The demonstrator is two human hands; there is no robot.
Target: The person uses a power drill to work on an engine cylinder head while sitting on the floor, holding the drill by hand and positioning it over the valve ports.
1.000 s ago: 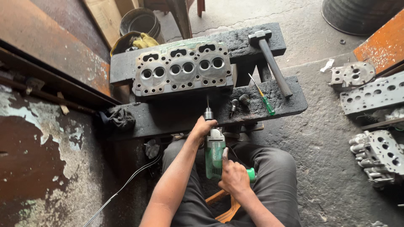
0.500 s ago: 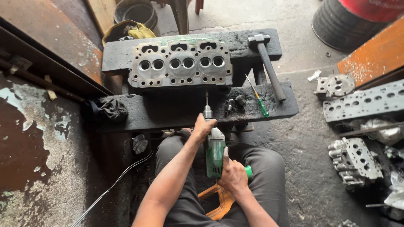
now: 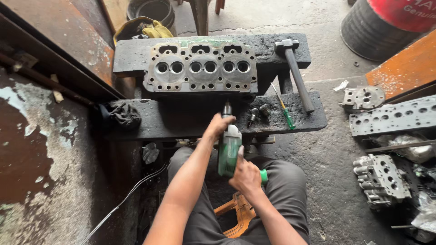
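Drill (image 3: pixel 229 149) barely moved; left hand (image 3: pixel 218 127) grips its nose, right hand (image 3: pixel 245 174) seemingly its handle.

Both hands (image 3: pixel 245 174) grip green drill (image 3: pixel 228 149) near cylinder head (image 3: pixel 200 68).

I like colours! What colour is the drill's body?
Green and silver power drill, shown in the head view.

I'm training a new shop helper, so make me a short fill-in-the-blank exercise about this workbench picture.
1. Both hands, the left hand and the right hand, hold a green ____.
2. The long-handled ____ lies at the bench's right end.
3. The cylinder head rests on the ____ slab of the bench.

Missing words: drill; hammer; upper
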